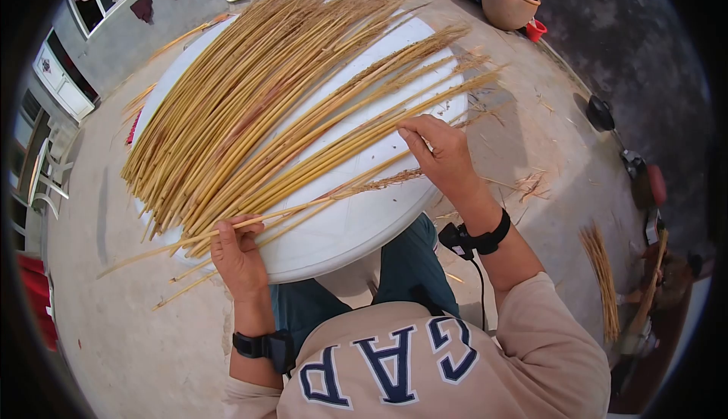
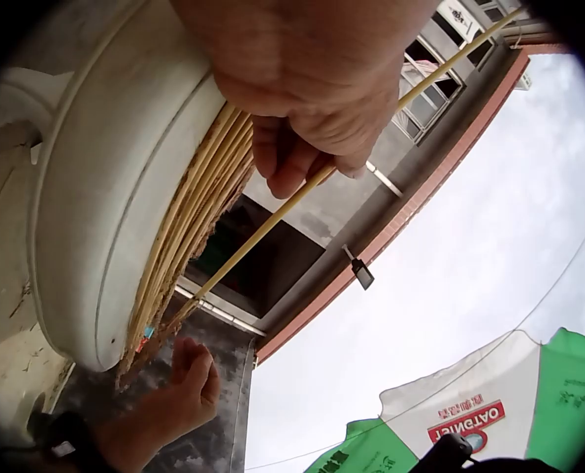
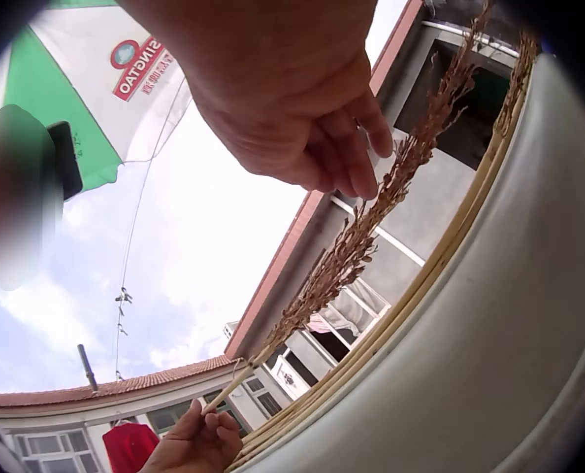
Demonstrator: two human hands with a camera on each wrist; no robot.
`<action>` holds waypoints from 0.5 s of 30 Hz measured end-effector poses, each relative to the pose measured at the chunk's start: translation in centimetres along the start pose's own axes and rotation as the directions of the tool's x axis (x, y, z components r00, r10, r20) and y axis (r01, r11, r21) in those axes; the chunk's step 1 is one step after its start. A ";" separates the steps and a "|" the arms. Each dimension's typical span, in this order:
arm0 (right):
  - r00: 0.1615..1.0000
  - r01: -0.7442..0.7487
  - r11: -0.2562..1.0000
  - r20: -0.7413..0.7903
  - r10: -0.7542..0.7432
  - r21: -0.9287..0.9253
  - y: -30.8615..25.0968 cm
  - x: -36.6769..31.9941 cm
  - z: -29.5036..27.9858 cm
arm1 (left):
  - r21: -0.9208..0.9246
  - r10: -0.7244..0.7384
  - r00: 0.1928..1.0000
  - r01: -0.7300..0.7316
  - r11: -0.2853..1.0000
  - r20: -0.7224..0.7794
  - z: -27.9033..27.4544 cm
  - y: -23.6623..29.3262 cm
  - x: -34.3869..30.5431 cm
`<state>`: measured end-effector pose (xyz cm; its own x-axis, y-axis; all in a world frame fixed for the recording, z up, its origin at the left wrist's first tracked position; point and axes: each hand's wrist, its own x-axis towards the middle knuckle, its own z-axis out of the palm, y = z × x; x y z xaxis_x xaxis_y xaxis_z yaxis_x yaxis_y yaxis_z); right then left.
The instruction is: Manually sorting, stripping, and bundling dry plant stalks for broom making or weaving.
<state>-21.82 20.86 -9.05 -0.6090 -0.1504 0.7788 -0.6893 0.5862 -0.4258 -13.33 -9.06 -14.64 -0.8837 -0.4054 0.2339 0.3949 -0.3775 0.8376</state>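
A thick pile of long yellow straw stalks (image 1: 250,108) fans across a round white table (image 1: 356,222). My left hand (image 1: 239,248) is at the table's near left edge, its fingers curled round the butt end of a single stalk (image 1: 303,207) (image 2: 273,222). That stalk runs right to a brown tasselled head (image 1: 387,182) (image 3: 361,236). My right hand (image 1: 440,153) is at the table's right side, where its fingertips (image 3: 357,163) pinch the tasselled head. The left wrist view shows the left hand (image 2: 302,89) above the table rim (image 2: 96,246).
A clay pot (image 1: 508,2) and a small red cup (image 1: 536,30) stand on the concrete ground beyond the table. A loose straw bundle (image 1: 603,275) lies on the ground at right. White chairs (image 1: 45,176) stand far left. Overhead is a green and white umbrella (image 2: 470,424).
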 end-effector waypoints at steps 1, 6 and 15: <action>0.998 0.005 0.999 0.056 -0.007 0.036 -0.1 -0.2 0.0 | -0.003 0.001 1.000 -0.001 1.000 -0.011 -0.1 0.0 0.0; 0.960 0.113 0.982 0.237 -0.147 0.151 -1.5 -1.4 0.8 | 0.002 0.016 1.000 -0.016 1.000 -0.006 -0.1 0.0 -0.1; 0.910 0.171 0.979 0.364 -0.199 0.109 -1.8 -2.2 2.6 | 0.005 0.012 1.000 -0.012 1.000 0.010 0.2 0.2 -0.3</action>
<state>-20.27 18.11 -11.19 -0.5596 -0.5432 0.6259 -0.8218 0.4615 -0.3342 -13.07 -8.87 -14.43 -0.8814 -0.4013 0.2490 0.4043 -0.3685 0.8371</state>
